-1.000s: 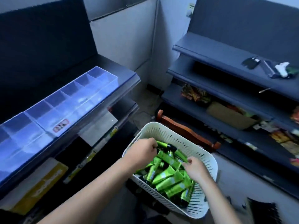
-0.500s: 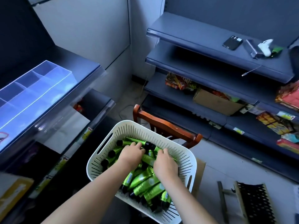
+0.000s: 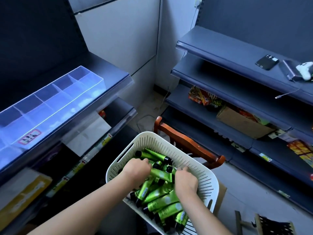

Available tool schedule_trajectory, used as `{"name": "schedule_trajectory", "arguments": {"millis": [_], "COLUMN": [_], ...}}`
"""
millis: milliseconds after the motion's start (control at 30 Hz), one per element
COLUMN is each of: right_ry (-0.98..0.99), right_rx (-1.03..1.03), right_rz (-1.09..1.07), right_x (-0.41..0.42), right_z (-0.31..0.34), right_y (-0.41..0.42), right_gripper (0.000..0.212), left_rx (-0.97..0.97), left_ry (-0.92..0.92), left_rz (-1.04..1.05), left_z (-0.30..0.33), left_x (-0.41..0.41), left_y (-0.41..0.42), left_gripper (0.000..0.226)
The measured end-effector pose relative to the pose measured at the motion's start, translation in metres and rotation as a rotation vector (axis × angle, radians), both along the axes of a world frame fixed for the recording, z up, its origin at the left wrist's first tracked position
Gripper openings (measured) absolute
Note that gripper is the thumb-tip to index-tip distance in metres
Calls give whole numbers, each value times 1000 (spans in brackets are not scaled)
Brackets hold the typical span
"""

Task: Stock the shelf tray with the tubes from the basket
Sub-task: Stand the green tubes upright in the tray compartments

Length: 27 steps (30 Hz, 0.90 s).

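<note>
basket [image 3: 205, 173] holds green tubes [image 3: 158, 194]; both hands' fingers curl into them, grip unclear.

Wooden chair [image 3: 189, 145] in the middle, black phone [image 3: 267, 62] on far right shelf [image 3: 220, 53], cardboard box [image 3: 242, 123] and snack packets [image 3: 203, 97] on lower shelves

Your head swings back left from half a second ago, so more of the clear tray [image 3: 50, 102] shows again, its red-edged label [image 3: 29, 136] back in sight. Your hands pull apart in the basket [image 3: 199, 168]: the left hand [image 3: 137, 172] digs in among the green tubes [image 3: 157, 194] with fingers curled, and the right hand [image 3: 185, 181] slides toward the right wall, fingers buried among the tubes.
</note>
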State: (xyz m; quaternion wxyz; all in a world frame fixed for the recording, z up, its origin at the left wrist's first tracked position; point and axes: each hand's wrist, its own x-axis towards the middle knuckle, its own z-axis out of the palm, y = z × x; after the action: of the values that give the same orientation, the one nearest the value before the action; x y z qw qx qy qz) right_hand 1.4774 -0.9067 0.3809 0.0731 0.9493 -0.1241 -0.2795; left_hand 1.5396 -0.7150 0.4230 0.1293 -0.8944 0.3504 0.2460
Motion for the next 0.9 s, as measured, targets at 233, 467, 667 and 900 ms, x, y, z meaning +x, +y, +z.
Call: {"name": "schedule_trajectory", "arguments": {"millis": [233, 467, 667, 900], "right_ry": [-76, -184, -301, -332], "right_rx": [288, 1009, 1326, 1428], "right_rz": [-44, -143, 60, 275], "right_x": [14, 44, 77, 91], "right_z": [70, 172, 228, 291], "right_y": [11, 77, 196, 313], "right_gripper": [9, 31, 52, 6], "left_rx": [-544, -1151, -1457, -1591], "left_ry": [158, 231, 115, -187], "left_rz": [456, 971, 1190, 1337], "left_z": [53, 142, 219, 284], "left_x": [-15, -44, -61, -84], "left_y": [73, 167, 260, 372], "left_gripper": [21, 19, 34, 7]}}
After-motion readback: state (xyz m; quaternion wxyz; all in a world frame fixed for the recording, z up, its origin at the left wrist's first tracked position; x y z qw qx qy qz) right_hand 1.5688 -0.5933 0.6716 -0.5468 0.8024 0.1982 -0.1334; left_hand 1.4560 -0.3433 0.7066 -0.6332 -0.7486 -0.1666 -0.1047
